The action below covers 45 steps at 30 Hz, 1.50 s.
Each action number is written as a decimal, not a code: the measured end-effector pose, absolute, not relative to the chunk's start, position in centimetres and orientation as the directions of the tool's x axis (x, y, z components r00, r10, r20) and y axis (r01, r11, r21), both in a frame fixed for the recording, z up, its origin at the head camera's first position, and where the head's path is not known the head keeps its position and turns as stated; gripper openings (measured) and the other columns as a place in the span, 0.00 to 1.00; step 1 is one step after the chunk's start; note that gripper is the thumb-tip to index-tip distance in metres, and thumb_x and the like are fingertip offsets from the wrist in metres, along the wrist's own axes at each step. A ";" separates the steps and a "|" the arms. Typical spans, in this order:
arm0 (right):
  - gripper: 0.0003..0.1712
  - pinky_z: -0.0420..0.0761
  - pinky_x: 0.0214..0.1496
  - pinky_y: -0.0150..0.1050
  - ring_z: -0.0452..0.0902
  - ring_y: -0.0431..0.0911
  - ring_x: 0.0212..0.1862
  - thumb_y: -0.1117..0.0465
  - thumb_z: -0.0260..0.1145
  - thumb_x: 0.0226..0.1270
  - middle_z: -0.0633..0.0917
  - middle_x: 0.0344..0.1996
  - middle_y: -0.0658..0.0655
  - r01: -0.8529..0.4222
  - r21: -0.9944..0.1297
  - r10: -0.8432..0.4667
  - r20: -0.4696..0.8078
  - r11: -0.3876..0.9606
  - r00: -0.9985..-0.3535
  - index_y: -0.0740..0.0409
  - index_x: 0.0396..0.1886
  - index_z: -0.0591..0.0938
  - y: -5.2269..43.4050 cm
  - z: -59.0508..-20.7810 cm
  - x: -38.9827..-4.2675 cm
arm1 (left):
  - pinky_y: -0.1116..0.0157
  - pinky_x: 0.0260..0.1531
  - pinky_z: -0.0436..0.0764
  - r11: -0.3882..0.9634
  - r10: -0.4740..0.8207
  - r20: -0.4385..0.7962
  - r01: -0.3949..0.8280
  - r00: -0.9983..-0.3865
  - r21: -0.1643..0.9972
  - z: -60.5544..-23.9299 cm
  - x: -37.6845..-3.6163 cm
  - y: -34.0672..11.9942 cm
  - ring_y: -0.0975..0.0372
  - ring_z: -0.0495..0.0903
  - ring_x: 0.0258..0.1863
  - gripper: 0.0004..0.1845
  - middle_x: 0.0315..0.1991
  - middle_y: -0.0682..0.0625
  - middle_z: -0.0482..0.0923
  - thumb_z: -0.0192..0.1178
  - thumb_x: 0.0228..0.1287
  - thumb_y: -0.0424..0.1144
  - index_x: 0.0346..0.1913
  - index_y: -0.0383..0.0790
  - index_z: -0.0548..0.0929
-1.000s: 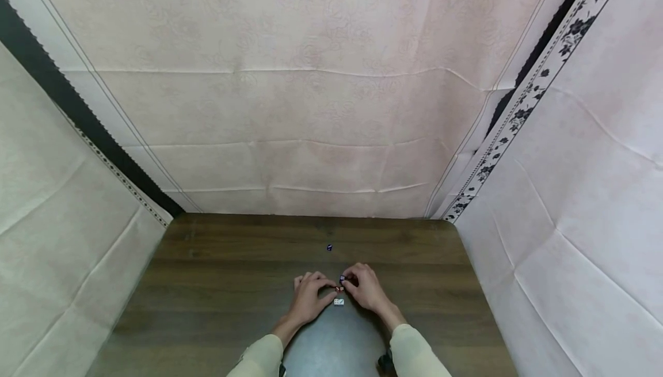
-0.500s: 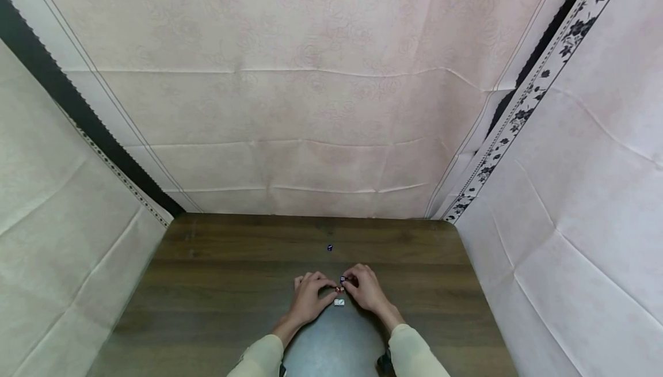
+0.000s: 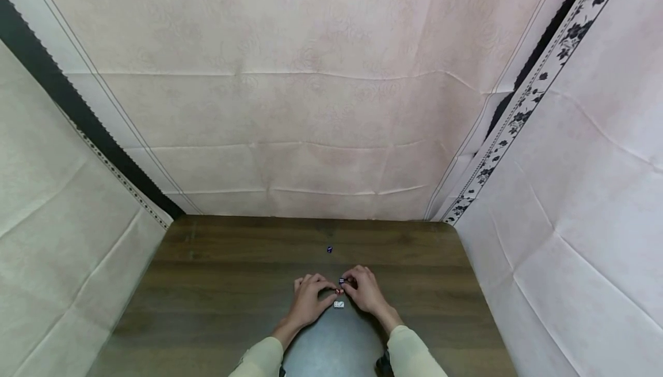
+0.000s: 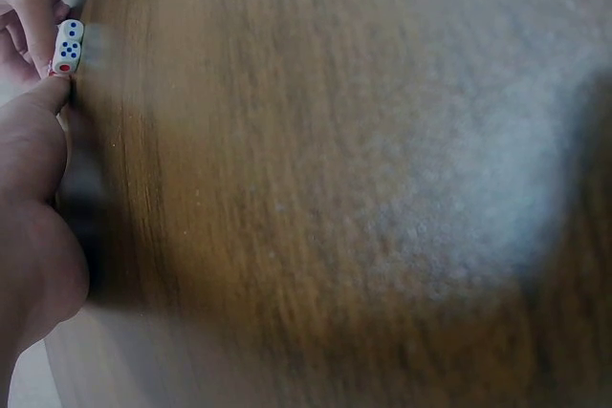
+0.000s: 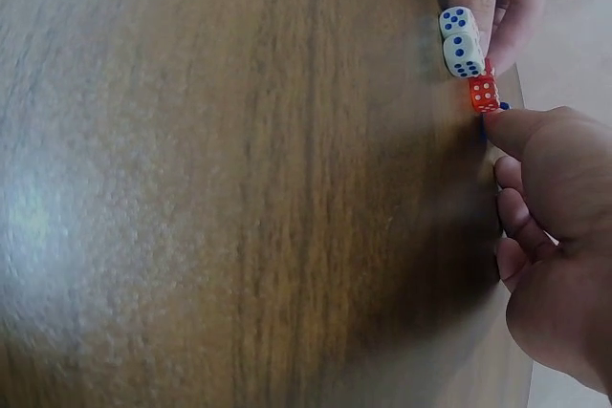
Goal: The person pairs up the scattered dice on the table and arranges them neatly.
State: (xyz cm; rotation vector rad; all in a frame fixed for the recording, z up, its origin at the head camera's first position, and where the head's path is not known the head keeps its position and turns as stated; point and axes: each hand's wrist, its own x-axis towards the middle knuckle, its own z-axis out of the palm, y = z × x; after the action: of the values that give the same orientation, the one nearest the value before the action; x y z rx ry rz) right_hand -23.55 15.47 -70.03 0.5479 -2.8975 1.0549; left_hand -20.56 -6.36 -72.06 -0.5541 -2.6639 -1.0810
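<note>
Two white dice (image 3: 339, 304) with blue pips sit side by side on the table, nearest the person. Just behind them are red dice (image 3: 339, 292) with white pips; one red die (image 5: 483, 93) shows clearly in the right wrist view. My left hand (image 3: 309, 299) pinches at the red dice from the left, with thumb and index fingertip right at them. My right hand (image 3: 366, 290) pinches a dark blue die (image 3: 342, 281) between thumb and index finger, just behind the red ones. Fingers hide most of this blue die in the right wrist view.
Farther back on the brown wooden table (image 3: 233, 244) lies another dark blue die (image 3: 329, 249). Pale cloth hangs behind the table (image 3: 311, 106) and along both sides. A curved front edge borders the table near the person.
</note>
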 end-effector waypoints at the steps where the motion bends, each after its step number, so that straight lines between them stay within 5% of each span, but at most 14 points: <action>1: 0.06 0.79 0.53 0.42 0.79 0.44 0.48 0.61 0.78 0.78 0.87 0.44 0.50 -0.326 -0.621 -0.321 0.125 0.712 -0.939 0.52 0.50 0.93 15.5 -70.0 -23.5 | 0.53 0.51 0.62 0.658 0.262 0.331 0.418 -0.907 0.626 -72.1 -20.5 -6.4 0.59 0.81 0.48 0.09 0.45 0.55 0.90 0.83 0.68 0.43 0.48 0.53 0.97; 21: 0.07 0.75 0.54 0.43 0.79 0.43 0.46 0.62 0.80 0.75 0.86 0.40 0.49 -0.327 -0.624 -0.289 0.165 0.710 -0.943 0.52 0.49 0.93 15.3 -70.6 -23.4 | 0.50 0.55 0.65 0.666 0.260 0.261 0.369 -0.930 0.648 -72.1 -20.5 -6.4 0.60 0.80 0.49 0.09 0.47 0.58 0.89 0.81 0.70 0.45 0.50 0.55 0.97; 28: 0.07 0.75 0.53 0.43 0.78 0.43 0.45 0.62 0.79 0.76 0.86 0.41 0.49 -0.333 -0.624 -0.298 0.164 0.706 -0.940 0.53 0.49 0.93 15.4 -70.5 -23.2 | 0.53 0.51 0.63 0.664 0.259 0.351 0.430 -0.900 0.612 -72.2 -20.5 -6.3 0.60 0.81 0.47 0.09 0.45 0.57 0.88 0.83 0.67 0.43 0.48 0.54 0.96; 45: 0.08 0.75 0.52 0.44 0.77 0.42 0.44 0.63 0.80 0.74 0.86 0.40 0.51 -0.381 -0.620 -0.314 0.219 0.686 -0.924 0.54 0.49 0.92 15.6 -70.5 -23.1 | 0.55 0.53 0.69 0.639 0.323 0.238 0.397 -0.916 0.659 -71.0 -20.6 -8.0 0.58 0.81 0.50 0.12 0.49 0.51 0.89 0.81 0.71 0.41 0.54 0.46 0.96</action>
State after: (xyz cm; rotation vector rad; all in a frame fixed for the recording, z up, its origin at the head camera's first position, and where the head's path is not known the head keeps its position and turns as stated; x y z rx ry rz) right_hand -23.13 15.59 -70.54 0.5781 -2.7964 1.0611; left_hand -20.56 -8.04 -71.03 -0.6058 -2.7542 -1.1432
